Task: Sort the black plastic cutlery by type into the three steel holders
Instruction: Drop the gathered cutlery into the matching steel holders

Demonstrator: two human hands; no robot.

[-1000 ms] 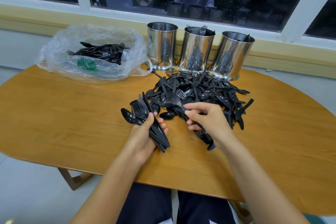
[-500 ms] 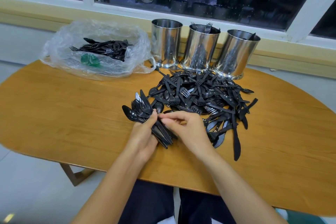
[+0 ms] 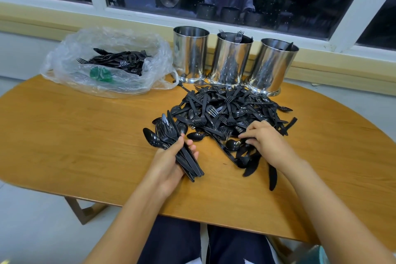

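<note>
Gripping a mixed bundle point(image 3: 169, 135) in your left hand point(image 3: 167, 165) at centre frame likely slows sorting (forks, spoons, knives together). Your right hand point(image 3: 266, 141) curls into the pile point(image 3: 225, 109) just right of it; whether it pinches a piece cannot be told. Lift one type only, then load the holders point(image 3: 232, 60) at upper centre

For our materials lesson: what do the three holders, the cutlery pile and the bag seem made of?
Holders: likely polished steel, with mirror-like reflections on the walls. Cutlery pile: probably glossy black plastic, thin with sheen. Bag: thin clear plastic film, crinkled and see-through.
</note>
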